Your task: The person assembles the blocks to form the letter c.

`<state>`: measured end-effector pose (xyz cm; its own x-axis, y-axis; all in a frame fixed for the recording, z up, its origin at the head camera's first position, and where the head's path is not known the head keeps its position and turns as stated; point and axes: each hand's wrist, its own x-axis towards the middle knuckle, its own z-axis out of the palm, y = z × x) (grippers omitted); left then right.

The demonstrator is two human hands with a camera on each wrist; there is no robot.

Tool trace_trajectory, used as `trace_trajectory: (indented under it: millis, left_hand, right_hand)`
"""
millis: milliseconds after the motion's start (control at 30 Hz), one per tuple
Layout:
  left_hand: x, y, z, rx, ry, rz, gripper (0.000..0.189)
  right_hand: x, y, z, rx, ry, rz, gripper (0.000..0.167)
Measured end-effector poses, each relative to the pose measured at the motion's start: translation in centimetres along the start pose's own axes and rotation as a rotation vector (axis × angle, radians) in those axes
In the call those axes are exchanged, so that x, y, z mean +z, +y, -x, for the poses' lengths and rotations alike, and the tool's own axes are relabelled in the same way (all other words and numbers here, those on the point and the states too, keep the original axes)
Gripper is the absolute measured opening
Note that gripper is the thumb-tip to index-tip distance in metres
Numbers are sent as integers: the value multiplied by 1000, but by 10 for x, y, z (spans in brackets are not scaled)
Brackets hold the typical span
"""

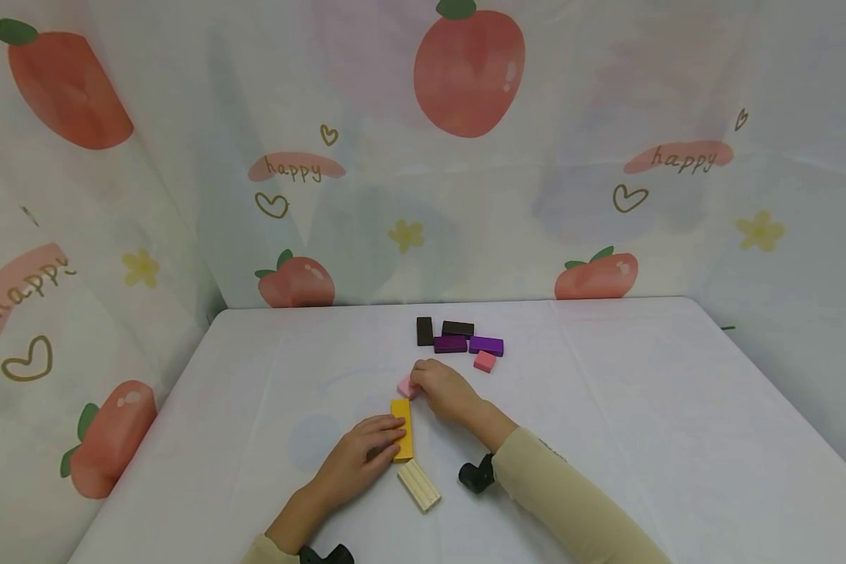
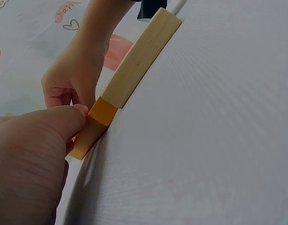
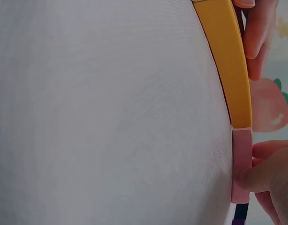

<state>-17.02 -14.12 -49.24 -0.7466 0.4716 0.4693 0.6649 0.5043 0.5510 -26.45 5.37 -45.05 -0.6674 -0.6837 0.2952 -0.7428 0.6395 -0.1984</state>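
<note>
Your right hand (image 1: pixel 446 389): fingers clamped on pink block (image 3: pixel 242 152), at yellow block's (image 3: pixel 225 65) far end | your left hand (image 1: pixel 358 454): fingers apart, touching yellow block | pale block (image 1: pixel 419 486): its near end

Head view high, farther back, facing forward-down; wrist views low, close, sharing yellow block (image 3: pixel 225 61).

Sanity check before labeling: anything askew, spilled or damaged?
Only mildly: in the head view, the pale wooden piece sits at an angle to the yellow block, out of line with it. Could be deliberate. No spill or visible damage.
</note>
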Motion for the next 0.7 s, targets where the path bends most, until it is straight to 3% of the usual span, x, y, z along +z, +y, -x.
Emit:
trace_trajectory:
  millis: [700]
  left_hand:
    - [2, -3, 0, 30, 13, -11, 25]
  right_hand:
    - [2, 5, 0, -17, 0, -45, 13]
